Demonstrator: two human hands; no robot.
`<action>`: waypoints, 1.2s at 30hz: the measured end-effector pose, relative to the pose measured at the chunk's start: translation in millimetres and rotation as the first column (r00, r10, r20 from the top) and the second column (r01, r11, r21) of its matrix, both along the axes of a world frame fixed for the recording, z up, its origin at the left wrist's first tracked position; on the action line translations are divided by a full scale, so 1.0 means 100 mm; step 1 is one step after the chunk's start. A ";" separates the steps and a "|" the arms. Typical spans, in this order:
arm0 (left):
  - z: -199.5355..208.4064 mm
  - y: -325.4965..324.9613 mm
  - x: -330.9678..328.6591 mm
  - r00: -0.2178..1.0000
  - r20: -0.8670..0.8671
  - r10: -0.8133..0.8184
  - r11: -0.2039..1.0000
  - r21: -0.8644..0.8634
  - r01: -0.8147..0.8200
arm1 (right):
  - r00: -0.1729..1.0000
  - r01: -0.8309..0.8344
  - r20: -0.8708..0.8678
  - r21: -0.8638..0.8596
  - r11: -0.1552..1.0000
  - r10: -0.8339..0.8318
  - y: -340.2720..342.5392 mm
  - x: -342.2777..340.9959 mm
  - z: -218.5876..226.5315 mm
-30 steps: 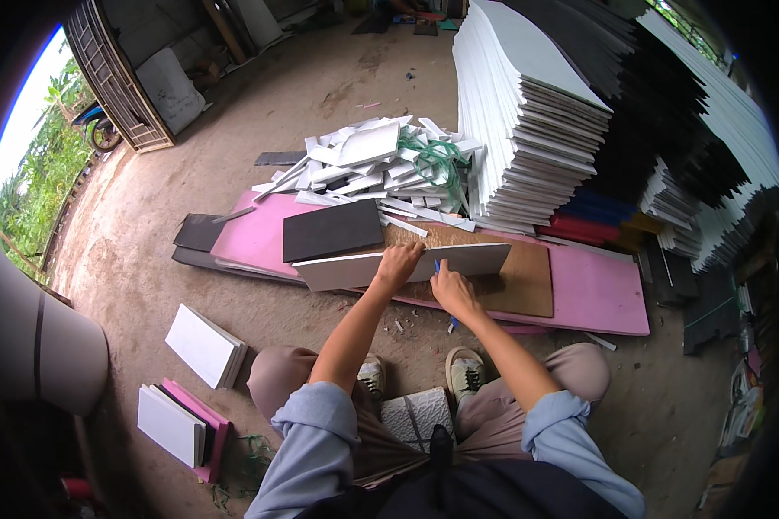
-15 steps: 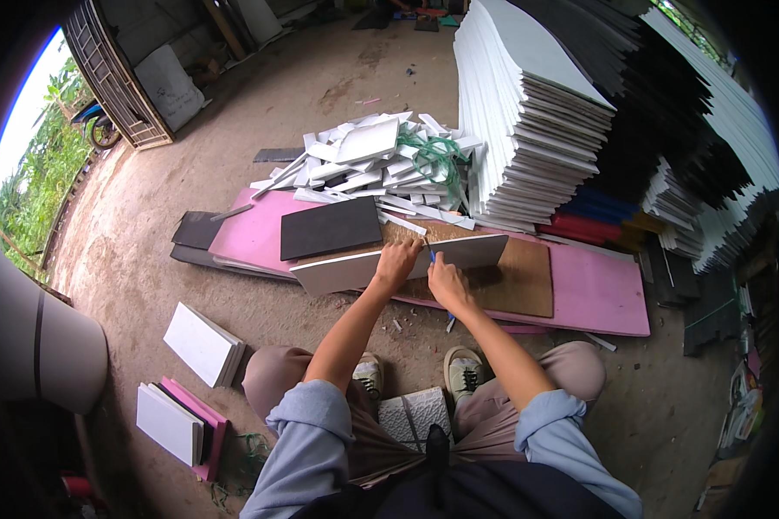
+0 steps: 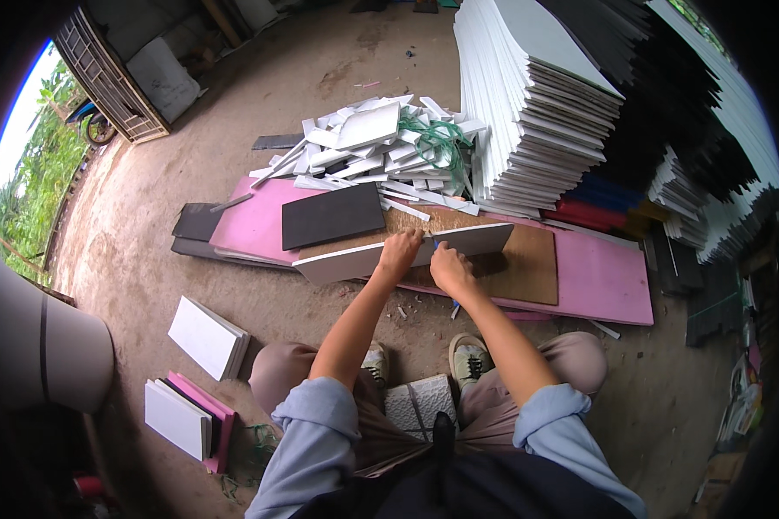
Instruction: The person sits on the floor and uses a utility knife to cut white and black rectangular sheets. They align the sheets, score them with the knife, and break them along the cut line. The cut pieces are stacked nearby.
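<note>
Hands (image 3: 400, 252), board (image 3: 342, 266) now higher in view

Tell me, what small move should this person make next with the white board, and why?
I would suggest sliding the left hand slightly farther left along the white board. The board stands on edge with that hand at its upper edge, while the right hand holds a slim blue tool close beside the left hand's fingers; a little more room would probably be safer.

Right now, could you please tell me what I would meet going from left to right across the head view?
Pale cylinder with a dark band, small white boards, black sheet, left hand, right hand, tall stack of white sheets, smaller white stack.
</note>
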State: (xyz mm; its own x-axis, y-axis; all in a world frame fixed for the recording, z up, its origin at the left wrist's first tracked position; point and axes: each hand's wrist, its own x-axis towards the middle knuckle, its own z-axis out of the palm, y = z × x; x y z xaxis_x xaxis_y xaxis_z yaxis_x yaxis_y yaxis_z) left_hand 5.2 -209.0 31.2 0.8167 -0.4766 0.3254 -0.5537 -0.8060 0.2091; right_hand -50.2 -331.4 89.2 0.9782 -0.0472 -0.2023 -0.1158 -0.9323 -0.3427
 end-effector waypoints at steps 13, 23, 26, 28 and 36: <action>0.09 0.00 -0.07 0.999 -0.041 0.015 1.000 -0.014 -0.016 | 0.979 0.048 -0.203 0.117 0.992 -0.023 0.02 0.11 0.09; 0.10 -0.05 -0.02 0.999 -0.044 0.028 0.999 -0.027 -0.030 | 0.946 0.098 -0.319 0.133 0.986 -0.051 0.00 0.39 -0.48; 0.10 0.00 0.05 0.995 -0.091 0.036 0.999 -0.015 -0.037 | 0.945 0.074 -0.326 0.156 0.985 -0.019 0.04 0.45 -0.51; 0.10 -0.01 0.07 0.994 -0.101 0.051 0.998 -0.024 -0.054 | 0.946 0.078 -0.325 0.165 0.983 -0.021 0.02 0.48 -0.56; 0.14 -0.11 0.14 0.970 -0.207 0.126 0.991 -0.027 -0.134 | 0.961 0.113 -0.272 0.204 0.973 -0.054 0.02 0.38 -0.52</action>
